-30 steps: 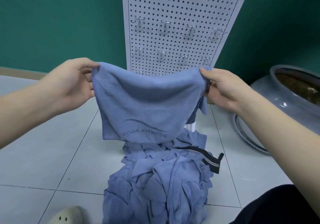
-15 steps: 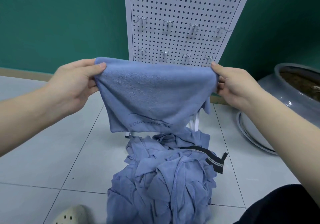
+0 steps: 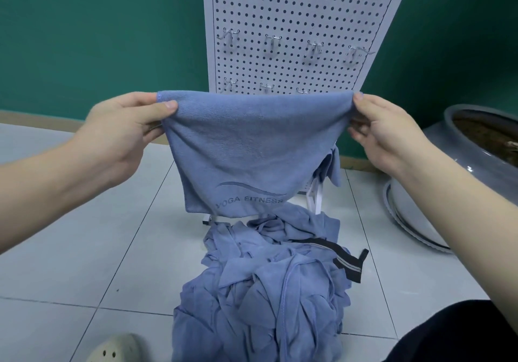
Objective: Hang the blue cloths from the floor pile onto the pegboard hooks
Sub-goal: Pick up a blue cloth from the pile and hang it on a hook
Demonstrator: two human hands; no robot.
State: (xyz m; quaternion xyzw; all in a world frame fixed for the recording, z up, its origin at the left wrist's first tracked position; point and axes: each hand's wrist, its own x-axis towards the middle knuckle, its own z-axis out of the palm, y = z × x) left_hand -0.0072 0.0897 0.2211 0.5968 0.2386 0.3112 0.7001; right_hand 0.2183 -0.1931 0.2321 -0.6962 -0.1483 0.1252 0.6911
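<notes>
Both arms extended, left hand (image 3: 123, 129) and right hand (image 3: 384, 134) fingers pinched closed, raised level.

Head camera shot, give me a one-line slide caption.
Both hands, left and right, stretch a blue cloth before the pegboard, above the floor pile.

Both forearms are bare, with no sleeves, watch or rings showing. Dark black trousers (image 3: 459, 336) cover one leg; a cream perforated clog (image 3: 117, 349) covers a foot.

Held cloth (image 3: 252, 148): blue w/ darker wave logo & "YOGA FITNESS" lettering. Floor pile (image 3: 266, 291): same blue; strap (image 3: 344, 261) black w/ grey stripes. Pegboard (image 3: 297, 25): white, dark hole grid. Wall (image 3: 98, 39): green. Floor (image 3: 70, 249): pale grey tiles. Pot (image 3: 476, 148): grey.
</notes>
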